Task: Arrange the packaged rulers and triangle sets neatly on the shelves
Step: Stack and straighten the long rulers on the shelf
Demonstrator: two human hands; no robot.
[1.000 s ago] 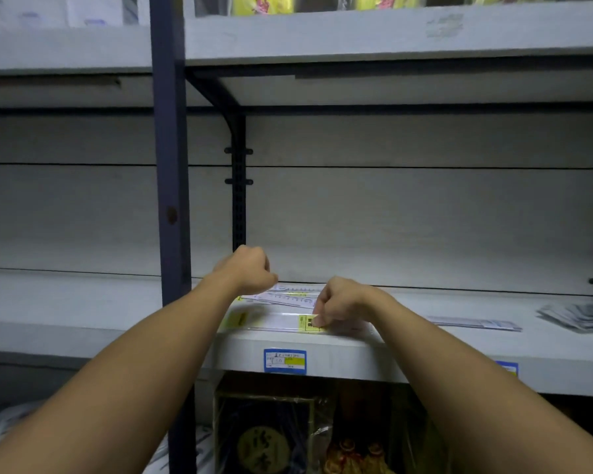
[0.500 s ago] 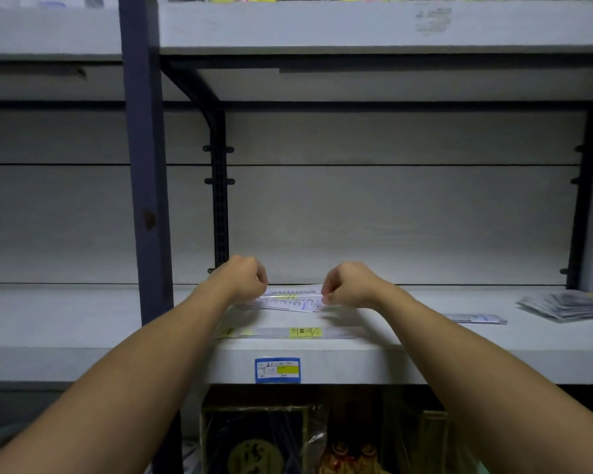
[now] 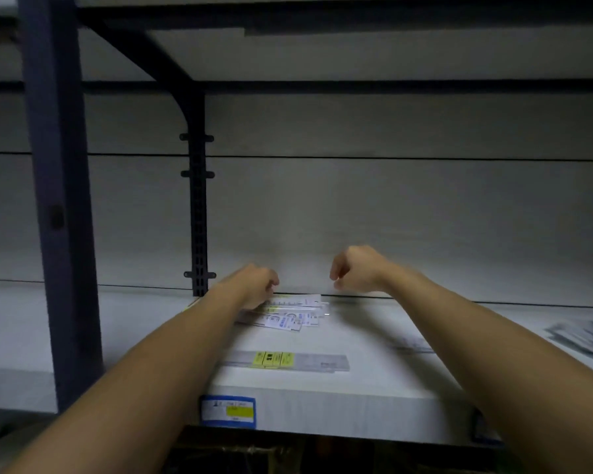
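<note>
Hands: left hand (image 3: 254, 285) curled, resting on the rear ruler packets (image 3: 288, 314); right hand (image 3: 355, 268) curled, holding nothing, raised just right of them. Single packaged ruler (image 3: 288, 360) nearer the shelf (image 3: 374, 405) front, between both forearms.

Dim, bluish — soft blur, edges bowed

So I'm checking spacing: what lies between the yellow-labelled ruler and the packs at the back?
Bare shelf only, between the yellow-labelled ruler and the packs, in the head view.
</note>
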